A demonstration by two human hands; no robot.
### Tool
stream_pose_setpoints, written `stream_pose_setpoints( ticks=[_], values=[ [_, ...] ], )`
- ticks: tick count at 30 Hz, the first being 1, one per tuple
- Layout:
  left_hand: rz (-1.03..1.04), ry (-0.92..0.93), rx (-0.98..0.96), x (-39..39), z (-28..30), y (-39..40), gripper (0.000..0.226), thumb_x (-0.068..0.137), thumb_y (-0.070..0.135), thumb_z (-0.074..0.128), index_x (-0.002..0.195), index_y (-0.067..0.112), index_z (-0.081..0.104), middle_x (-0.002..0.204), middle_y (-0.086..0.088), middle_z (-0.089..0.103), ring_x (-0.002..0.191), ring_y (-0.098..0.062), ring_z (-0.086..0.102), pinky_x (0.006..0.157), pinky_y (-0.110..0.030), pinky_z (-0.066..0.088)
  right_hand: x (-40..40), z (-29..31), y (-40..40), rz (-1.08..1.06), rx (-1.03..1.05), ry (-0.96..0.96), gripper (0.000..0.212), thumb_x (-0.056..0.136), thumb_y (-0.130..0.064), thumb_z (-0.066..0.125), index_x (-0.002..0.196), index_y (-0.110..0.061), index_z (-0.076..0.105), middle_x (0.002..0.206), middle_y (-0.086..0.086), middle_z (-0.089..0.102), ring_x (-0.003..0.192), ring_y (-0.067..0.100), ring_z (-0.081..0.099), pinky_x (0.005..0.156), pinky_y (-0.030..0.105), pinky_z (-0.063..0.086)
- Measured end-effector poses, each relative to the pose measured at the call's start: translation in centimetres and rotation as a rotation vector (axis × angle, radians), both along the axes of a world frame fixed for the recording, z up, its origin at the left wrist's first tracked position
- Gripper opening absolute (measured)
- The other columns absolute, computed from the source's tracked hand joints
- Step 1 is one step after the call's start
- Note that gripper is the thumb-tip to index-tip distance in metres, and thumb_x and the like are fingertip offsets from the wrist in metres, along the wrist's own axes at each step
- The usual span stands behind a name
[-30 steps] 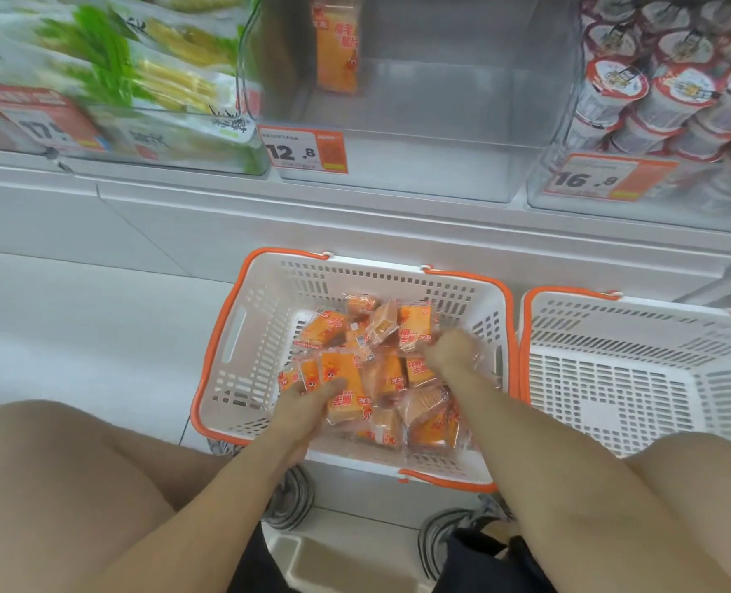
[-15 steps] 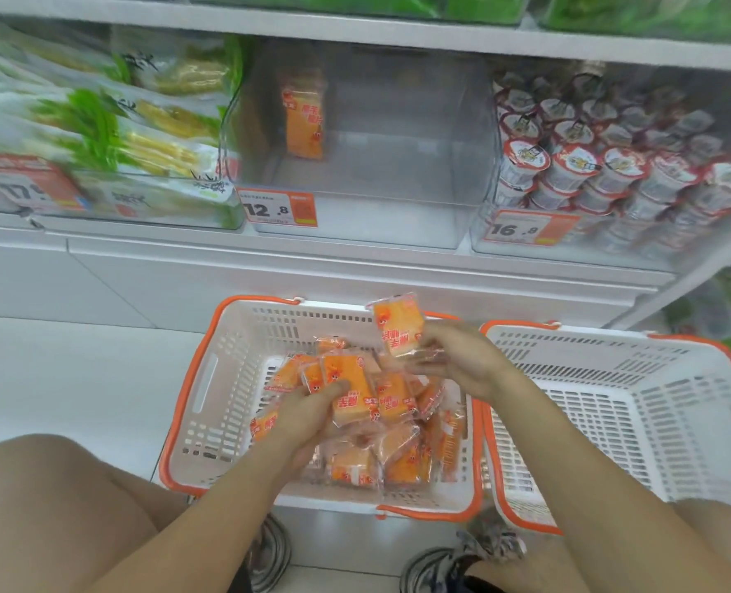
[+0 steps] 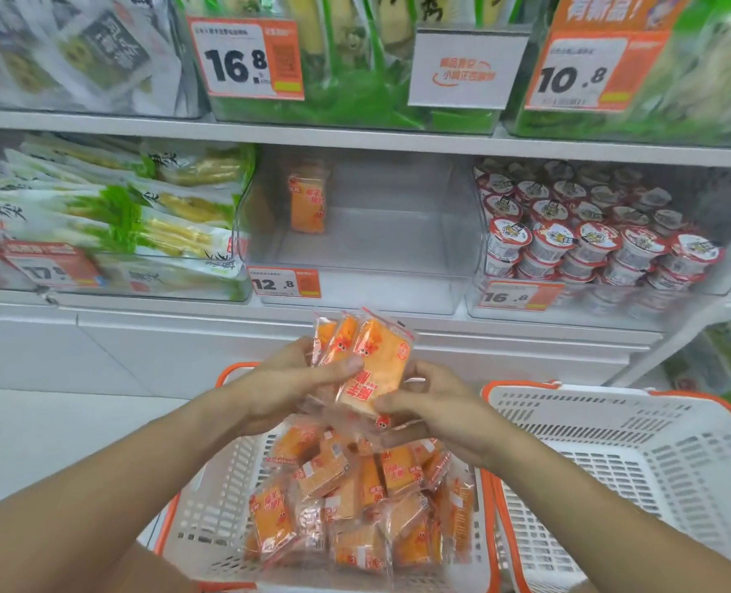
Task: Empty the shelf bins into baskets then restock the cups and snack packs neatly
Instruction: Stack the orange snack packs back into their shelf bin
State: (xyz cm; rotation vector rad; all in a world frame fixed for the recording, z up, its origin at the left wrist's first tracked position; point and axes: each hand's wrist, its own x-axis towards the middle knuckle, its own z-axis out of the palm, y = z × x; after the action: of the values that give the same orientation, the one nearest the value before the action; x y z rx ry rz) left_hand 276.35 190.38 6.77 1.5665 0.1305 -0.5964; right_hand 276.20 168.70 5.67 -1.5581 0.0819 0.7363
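Gripping a fan of orange snack packs with left hand and right hand, above the left basket heaped with more packs. Standing alone in the clear shelf bin: one pack. Filling the neighbouring bin: cups.

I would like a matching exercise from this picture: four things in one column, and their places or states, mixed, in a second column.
Things:
1. single snack pack
2. cups
3. right basket
4. bunch of snack packs

Places or states:
A. held up by both hands
B. stacked in the bin above the 16.8 tag
C. upright in the nearly empty clear bin
D. nothing seen inside

Pairs: 1-C, 2-B, 3-D, 4-A
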Motion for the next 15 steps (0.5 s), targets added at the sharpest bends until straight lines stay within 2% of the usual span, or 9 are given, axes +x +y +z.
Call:
stream_pose_setpoints(
  ticks=[3, 5, 7, 9, 10, 12, 15],
  values=[
    [0.001, 0.036, 0.017, 1.0, -1.0, 0.4, 0.094, 0.049, 0.044, 0.093, 0.125, 0.006, 0.054, 0.111, -0.014, 0.073, 0.1, -0.028, 0.07, 0.088, -0.045, 0.055, 1.0, 0.3, -0.1, 0.159, -0.052, 0.007, 0.05, 0.082, -0.018, 0.082, 0.123, -0.006, 0.056, 0.111, 0.017, 0.072, 0.098, 0.036, 0.071, 0.084, 0.052, 0.06],
    [-0.01, 0.064, 0.045, 1.9, -1.1, 0.7, 0.093, 0.047, 0.042, 0.09, 0.125, 0.01, 0.052, 0.109, -0.01, 0.071, 0.101, -0.024, 0.068, 0.09, -0.042, 0.054, 2.4, 1.0, -1.4, 0.304, -0.117, -0.016, 0.049, 0.082, -0.029, 0.081, 0.123, -0.012, 0.06, 0.112, 0.008, 0.073, 0.102, 0.031, 0.072, 0.088, 0.05, 0.059],
    [-0.071, 0.084, 0.037, 2.5, -1.0, 1.2, 0.088, 0.049, 0.04, 0.087, 0.125, 0.012, 0.053, 0.111, -0.01, 0.069, 0.101, -0.02, 0.067, 0.09, -0.035, 0.052, 3.8, 1.1, -2.8, 0.25, -0.078, -0.012, 0.07, 0.071, -0.035, 0.087, 0.13, -0.015, 0.055, 0.116, 0.009, 0.072, 0.107, 0.032, 0.07, 0.091, 0.056, 0.057],
    [-0.137, 0.092, 0.014, 2.9, -1.0, 1.7, 0.084, 0.054, 0.033, 0.086, 0.128, 0.009, 0.052, 0.115, -0.013, 0.07, 0.102, -0.022, 0.068, 0.089, -0.033, 0.054, 4.8, 0.7, -3.1, 0.122, 0.07, 0.026, 0.095, 0.057, -0.041, 0.096, 0.138, -0.024, 0.05, 0.122, 0.013, 0.069, 0.111, 0.034, 0.067, 0.085, 0.055, 0.058],
    [-0.173, 0.1, -0.004, 3.0, -1.1, 1.9, 0.083, 0.058, 0.029, 0.086, 0.13, 0.008, 0.051, 0.118, -0.016, 0.069, 0.103, -0.025, 0.068, 0.089, -0.033, 0.055, 5.0, 0.4, -2.8, 0.114, 0.135, 0.036, 0.097, 0.056, -0.04, 0.097, 0.139, -0.029, 0.049, 0.124, 0.015, 0.068, 0.112, 0.034, 0.067, 0.081, 0.051, 0.059],
    [-0.26, 0.113, -0.009, 3.0, -1.2, 1.9, 0.075, 0.068, 0.02, 0.083, 0.134, 0.007, 0.049, 0.125, -0.019, 0.066, 0.111, -0.031, 0.066, 0.093, -0.035, 0.054, 5.0, -0.1, -2.0, 0.183, 0.144, 0.005, 0.085, 0.068, -0.025, 0.092, 0.141, -0.034, 0.048, 0.128, 0.014, 0.066, 0.112, 0.031, 0.068, 0.076, 0.042, 0.059],
    [-0.334, 0.141, -0.021, 3.2, -1.0, 1.5, 0.058, 0.078, 0.013, 0.072, 0.133, 0.013, 0.053, 0.128, -0.016, 0.065, 0.115, -0.029, 0.064, 0.096, -0.034, 0.053, 4.8, -0.7, -0.9, 0.247, 0.145, -0.011, 0.076, 0.079, -0.007, 0.081, 0.144, -0.03, 0.049, 0.131, 0.016, 0.064, 0.113, 0.032, 0.067, 0.082, 0.038, 0.059]
  ],
)
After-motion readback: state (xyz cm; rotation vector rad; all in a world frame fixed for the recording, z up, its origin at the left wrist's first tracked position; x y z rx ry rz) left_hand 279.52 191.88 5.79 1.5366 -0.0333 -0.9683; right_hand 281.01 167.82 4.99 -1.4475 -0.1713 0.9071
